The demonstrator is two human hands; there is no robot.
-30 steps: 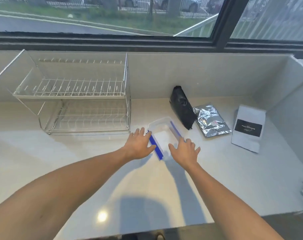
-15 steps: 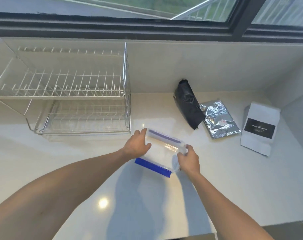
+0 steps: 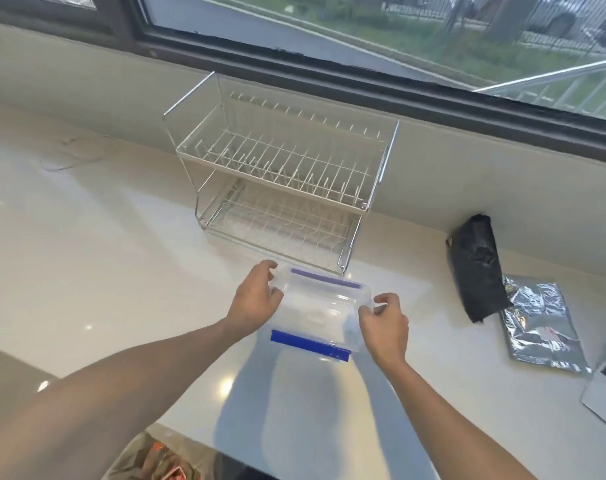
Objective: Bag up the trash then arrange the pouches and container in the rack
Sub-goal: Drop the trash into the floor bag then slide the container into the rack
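Both hands [image 3: 256, 301] [image 3: 386, 325] grip container [image 3: 315, 311]; rack [image 3: 280, 174] just beyond.

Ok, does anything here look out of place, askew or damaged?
Nothing looks damaged or spilled. The clear container is held level in both hands, left hand and right hand, in front of the wire rack. The black pouch overlaps the crinkled silver pouch, lying loosely, not yet racked.
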